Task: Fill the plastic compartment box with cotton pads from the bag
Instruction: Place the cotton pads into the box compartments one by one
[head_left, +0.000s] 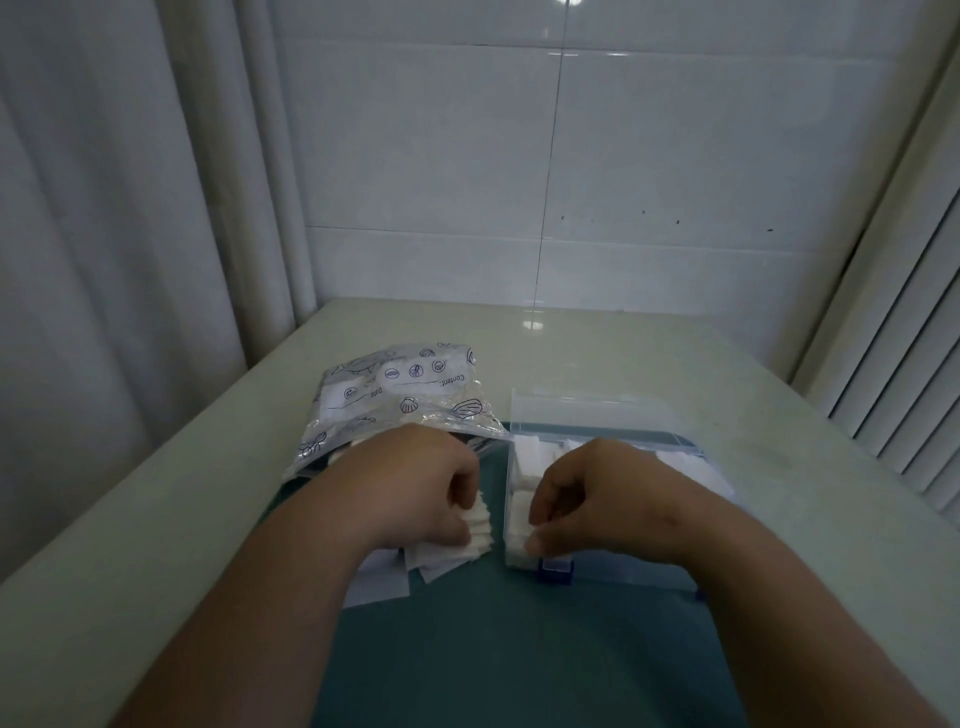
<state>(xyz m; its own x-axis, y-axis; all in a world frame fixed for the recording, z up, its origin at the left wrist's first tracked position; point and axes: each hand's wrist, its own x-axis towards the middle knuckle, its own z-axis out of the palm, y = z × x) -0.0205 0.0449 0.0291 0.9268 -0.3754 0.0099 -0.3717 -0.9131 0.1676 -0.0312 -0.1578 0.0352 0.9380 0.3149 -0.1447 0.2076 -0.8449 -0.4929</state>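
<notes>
**Two hands busy over bag and box**

Two labels show on the bag, read upside down: "Content:" and "Date", among printed shells. It lies open on the pale bench, its mouth just behind the left hand, whose curled fingers grip a fanned stack of cotton pads. The right hand pinches a pad over the near-left compartment of the clear compartment box, which stands lid up beside the bag on a teal mat. Loose pads lie under the left wrist. White tiles back the bench, with a curtain to the left.
</notes>
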